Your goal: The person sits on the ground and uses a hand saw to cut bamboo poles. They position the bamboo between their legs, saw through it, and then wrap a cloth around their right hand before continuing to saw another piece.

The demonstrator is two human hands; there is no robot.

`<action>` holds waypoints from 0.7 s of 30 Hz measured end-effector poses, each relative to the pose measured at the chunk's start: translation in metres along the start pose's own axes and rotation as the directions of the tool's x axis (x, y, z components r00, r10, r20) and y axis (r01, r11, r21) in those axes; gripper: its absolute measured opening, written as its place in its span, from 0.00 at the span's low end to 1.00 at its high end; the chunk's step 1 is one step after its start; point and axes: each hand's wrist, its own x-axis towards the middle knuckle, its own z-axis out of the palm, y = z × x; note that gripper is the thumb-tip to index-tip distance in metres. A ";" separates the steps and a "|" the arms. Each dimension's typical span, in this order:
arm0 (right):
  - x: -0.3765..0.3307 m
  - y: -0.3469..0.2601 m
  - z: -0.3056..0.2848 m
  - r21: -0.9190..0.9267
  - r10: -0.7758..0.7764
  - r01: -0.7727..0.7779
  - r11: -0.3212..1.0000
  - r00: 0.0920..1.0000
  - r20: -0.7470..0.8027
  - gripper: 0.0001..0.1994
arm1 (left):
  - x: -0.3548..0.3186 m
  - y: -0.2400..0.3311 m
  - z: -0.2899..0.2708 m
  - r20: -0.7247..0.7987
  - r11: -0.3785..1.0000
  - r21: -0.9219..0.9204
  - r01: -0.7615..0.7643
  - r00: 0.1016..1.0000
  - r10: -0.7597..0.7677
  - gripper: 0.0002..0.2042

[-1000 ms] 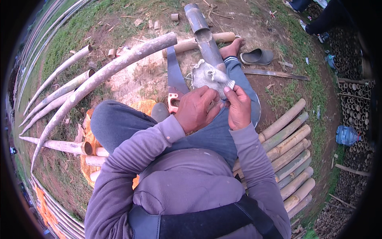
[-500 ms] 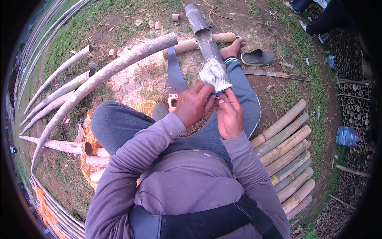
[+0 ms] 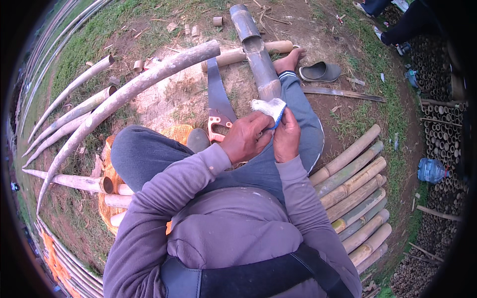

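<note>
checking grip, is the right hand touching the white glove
Touching: the head view shows the right hand pinching the white glove at its blue edge.

Outdoors, soft daylight — bare brown soil (image 3: 298, 25), patchy green grass (image 3: 74, 69) — stacked bamboo (image 3: 439, 141) along right.

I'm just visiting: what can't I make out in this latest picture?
All in the head view:
White cloth: full shape, hidden by its folds, the left hand and right hand.
Saw: far tip, apparently covered by the long pole.
Orange mesh: middle, hidden under the left leg.
Other person: upper body, cut off by the dark rim.
</note>
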 end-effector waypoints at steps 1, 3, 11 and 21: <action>0.004 0.012 -0.011 -0.214 0.009 0.007 0.977 0.997 0.076 0.15 | 0.001 -0.001 -0.002 -0.030 1.000 0.006 -0.026 0.999 0.026 0.12; 0.016 0.018 -0.037 -0.552 0.131 0.031 0.833 0.959 0.252 0.15 | 0.004 0.001 -0.003 -0.027 1.000 -0.004 -0.030 0.999 0.030 0.12; 0.009 0.011 -0.023 0.250 0.374 -0.518 0.818 0.810 0.452 0.22 | 0.000 0.008 0.003 -0.054 0.993 0.114 0.010 0.999 -0.004 0.12; 0.008 -0.004 0.001 0.699 0.100 -0.323 0.638 0.935 0.341 0.26 | 0.004 0.002 -0.003 -0.095 0.950 0.313 -0.021 0.994 0.054 0.11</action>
